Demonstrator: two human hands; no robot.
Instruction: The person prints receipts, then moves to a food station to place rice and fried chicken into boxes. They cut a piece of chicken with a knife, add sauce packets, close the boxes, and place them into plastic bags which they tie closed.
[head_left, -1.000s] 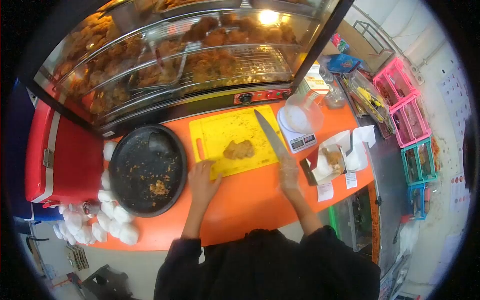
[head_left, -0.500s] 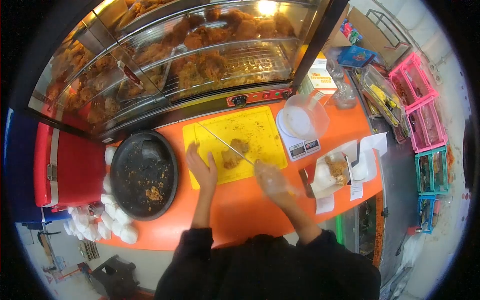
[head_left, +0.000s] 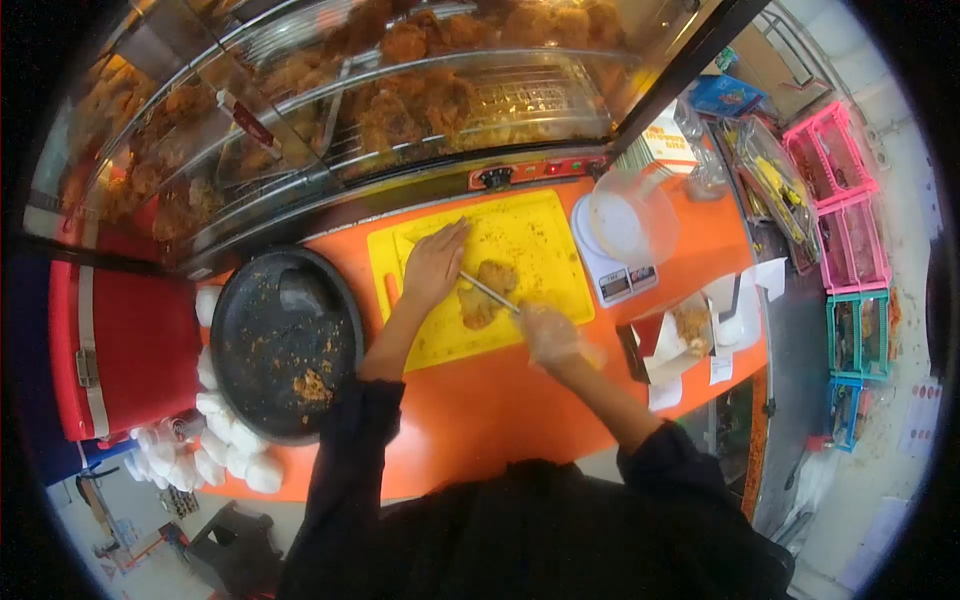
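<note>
On the yellow cutting board lies a flat piece of fried chicken. My right hand, in a clear plastic glove, is closed round the handle end of a long knife, whose blade crosses over the chicken. My left hand is bare and lies palm down with fingers stretched out over the far part of the knife, hiding much of the blade. Brown crumbs are scattered on the board near its back edge.
A round black tray with crumbs sits at the left, beside white wrapped bundles. Behind the board is a glass display case of fried chicken. At the right are a scale with a plastic tub and an open box of chicken.
My left hand has moved up and right from the board's left edge onto the knife. My right hand still holds the knife over the chicken. The view has shifted slightly.
</note>
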